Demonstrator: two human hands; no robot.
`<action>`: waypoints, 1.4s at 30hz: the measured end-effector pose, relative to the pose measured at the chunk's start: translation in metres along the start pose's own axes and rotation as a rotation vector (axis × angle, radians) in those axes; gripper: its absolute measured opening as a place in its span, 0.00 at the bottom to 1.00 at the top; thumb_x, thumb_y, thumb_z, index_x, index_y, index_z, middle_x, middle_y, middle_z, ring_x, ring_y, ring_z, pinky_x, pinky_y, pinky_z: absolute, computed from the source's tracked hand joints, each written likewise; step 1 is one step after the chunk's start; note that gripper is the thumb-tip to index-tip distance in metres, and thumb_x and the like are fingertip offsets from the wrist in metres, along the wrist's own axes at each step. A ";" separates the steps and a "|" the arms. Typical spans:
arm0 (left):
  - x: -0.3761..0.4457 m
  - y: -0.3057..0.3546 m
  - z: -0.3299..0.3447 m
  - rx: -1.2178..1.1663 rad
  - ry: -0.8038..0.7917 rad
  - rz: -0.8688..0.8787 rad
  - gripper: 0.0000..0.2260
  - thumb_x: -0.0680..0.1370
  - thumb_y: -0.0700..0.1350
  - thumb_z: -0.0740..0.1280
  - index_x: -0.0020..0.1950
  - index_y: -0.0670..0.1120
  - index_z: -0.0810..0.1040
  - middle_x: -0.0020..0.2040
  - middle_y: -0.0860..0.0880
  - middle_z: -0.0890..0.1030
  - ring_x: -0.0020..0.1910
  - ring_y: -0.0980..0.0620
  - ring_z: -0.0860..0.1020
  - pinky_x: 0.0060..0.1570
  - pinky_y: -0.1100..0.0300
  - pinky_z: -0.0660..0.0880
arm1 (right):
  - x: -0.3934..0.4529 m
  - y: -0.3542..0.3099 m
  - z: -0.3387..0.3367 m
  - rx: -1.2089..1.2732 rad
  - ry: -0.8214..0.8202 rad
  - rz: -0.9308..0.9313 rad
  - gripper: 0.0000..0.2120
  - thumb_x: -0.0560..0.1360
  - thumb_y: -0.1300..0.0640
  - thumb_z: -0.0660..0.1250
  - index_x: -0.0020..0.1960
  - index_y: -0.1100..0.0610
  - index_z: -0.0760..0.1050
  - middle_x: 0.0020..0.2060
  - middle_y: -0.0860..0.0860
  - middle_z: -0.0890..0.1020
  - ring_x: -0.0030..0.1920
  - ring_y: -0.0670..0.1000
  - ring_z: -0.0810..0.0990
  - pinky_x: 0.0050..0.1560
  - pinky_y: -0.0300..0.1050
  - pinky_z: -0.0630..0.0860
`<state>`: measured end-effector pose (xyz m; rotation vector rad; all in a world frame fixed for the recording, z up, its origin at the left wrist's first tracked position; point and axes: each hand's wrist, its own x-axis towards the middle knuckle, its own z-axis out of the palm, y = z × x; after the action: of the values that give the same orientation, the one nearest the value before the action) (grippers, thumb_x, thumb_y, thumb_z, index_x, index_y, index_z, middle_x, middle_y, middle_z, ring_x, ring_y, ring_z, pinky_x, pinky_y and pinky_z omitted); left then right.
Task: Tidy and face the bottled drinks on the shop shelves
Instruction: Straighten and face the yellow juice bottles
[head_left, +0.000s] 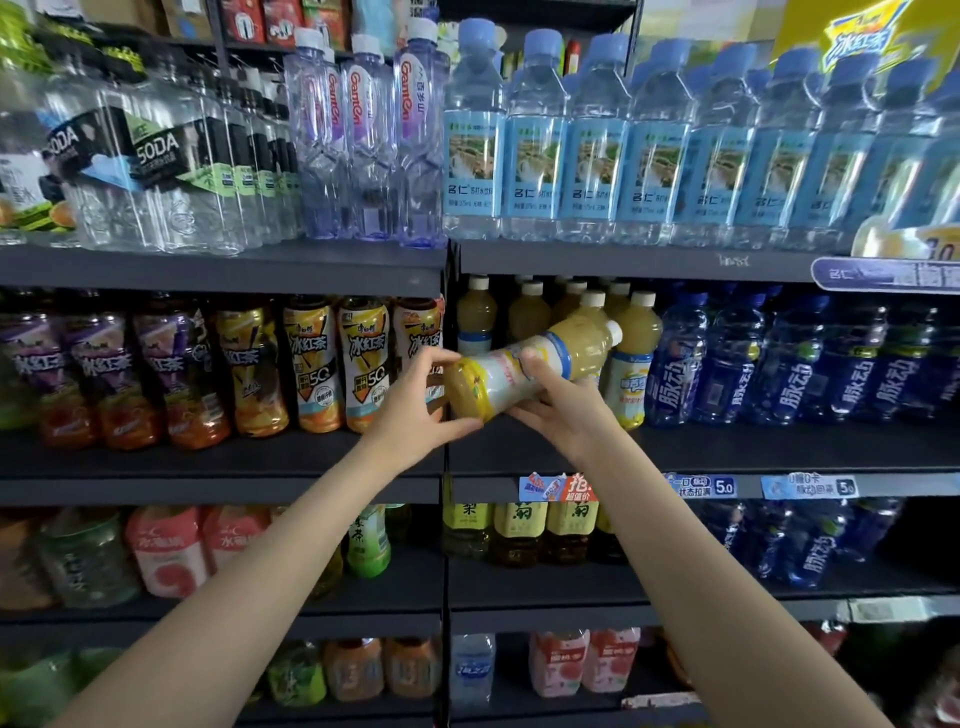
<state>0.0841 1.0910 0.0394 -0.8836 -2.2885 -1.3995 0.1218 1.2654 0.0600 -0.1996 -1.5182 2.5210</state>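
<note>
A yellow juice bottle (540, 364) with a white cap lies tilted in the air in front of the middle shelf, cap pointing up and right. My right hand (561, 405) grips its middle from below. My left hand (421, 410) cups its base with fingers spread around it. Behind it, more yellow juice bottles (631, 353) stand upright on the middle shelf (727, 452).
Iced tea bottles (311, 364) fill the middle shelf to the left, dark blue bottles (737, 358) to the right. Above stand light blue water bottles (597, 140), clear purple-tinted bottles (363, 135) and soda bottles (171, 156). Lower shelves hold tea and pink drinks (166, 551).
</note>
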 end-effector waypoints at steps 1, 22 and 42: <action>-0.002 -0.001 0.001 0.038 -0.018 0.005 0.27 0.66 0.43 0.78 0.57 0.53 0.65 0.58 0.52 0.72 0.58 0.54 0.72 0.54 0.63 0.71 | 0.001 0.002 -0.002 -0.023 0.000 -0.012 0.14 0.73 0.59 0.71 0.54 0.61 0.72 0.53 0.59 0.81 0.52 0.55 0.82 0.52 0.52 0.80; -0.002 -0.005 0.043 0.391 0.153 -0.078 0.29 0.64 0.54 0.77 0.55 0.40 0.70 0.53 0.46 0.73 0.55 0.47 0.70 0.47 0.57 0.69 | 0.012 0.007 0.006 -0.588 0.092 -0.295 0.35 0.60 0.49 0.80 0.62 0.52 0.69 0.55 0.51 0.78 0.55 0.51 0.78 0.55 0.54 0.78; 0.017 -0.025 0.039 0.038 -0.060 -0.177 0.19 0.71 0.45 0.74 0.58 0.45 0.73 0.50 0.55 0.75 0.50 0.58 0.75 0.45 0.72 0.69 | 0.036 0.010 -0.016 -0.881 0.084 -0.377 0.30 0.63 0.53 0.80 0.60 0.59 0.72 0.53 0.51 0.80 0.53 0.49 0.78 0.50 0.42 0.75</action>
<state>0.0572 1.1225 0.0136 -0.7361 -2.4821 -1.4118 0.0897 1.2827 0.0429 -0.1144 -2.2626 1.4219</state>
